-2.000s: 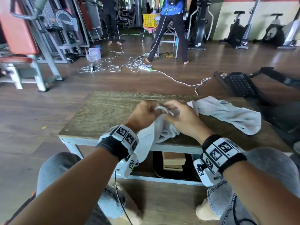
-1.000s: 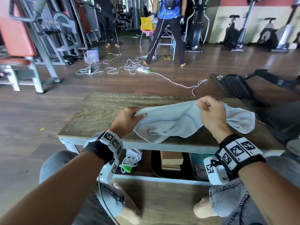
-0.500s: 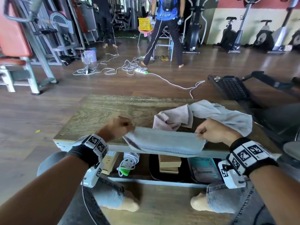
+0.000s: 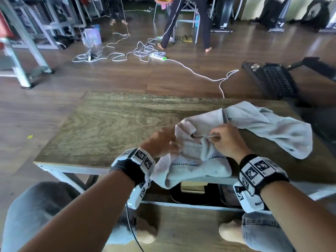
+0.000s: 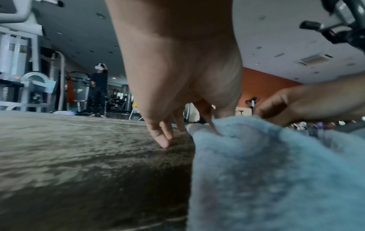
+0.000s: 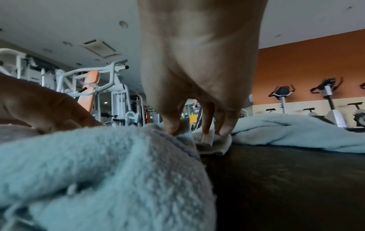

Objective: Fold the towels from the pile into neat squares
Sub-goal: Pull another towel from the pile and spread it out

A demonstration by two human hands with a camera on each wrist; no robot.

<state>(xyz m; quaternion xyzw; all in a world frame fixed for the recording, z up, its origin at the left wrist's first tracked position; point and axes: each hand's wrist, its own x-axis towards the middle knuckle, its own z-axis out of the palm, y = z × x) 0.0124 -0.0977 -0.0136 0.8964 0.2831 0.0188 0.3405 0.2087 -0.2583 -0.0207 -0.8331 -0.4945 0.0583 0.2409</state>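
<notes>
A light grey towel (image 4: pixel 196 160) with a checked stripe lies bunched at the table's near edge, part of it hanging over. My left hand (image 4: pixel 168 144) pinches its left side; in the left wrist view thumb and forefinger dig into the towel (image 5: pixel 276 171) while the little finger touches the table (image 5: pixel 79 148). My right hand (image 4: pixel 216 137) pinches the towel's upper edge, its fingertips (image 6: pixel 205 131) pressed into the towel (image 6: pixel 98 164). The hands are close together. Just behind them lies the pile: a pinkish towel (image 4: pixel 201 119) and another grey towel (image 4: pixel 269 128).
The wooden table (image 4: pixel 112 128) has bare top on its left half. Boxes and a dark bin (image 4: pixel 192 195) sit on the shelf beneath. White cables (image 4: pixel 141 51) trail over the floor beyond, where a person (image 4: pixel 183 22) stands among gym machines. A black step (image 4: pixel 271 79) is at the right.
Half a second ago my hands held the towel stretched wide along the near edge. They have come together over the table, and the towel now bunches between them.
</notes>
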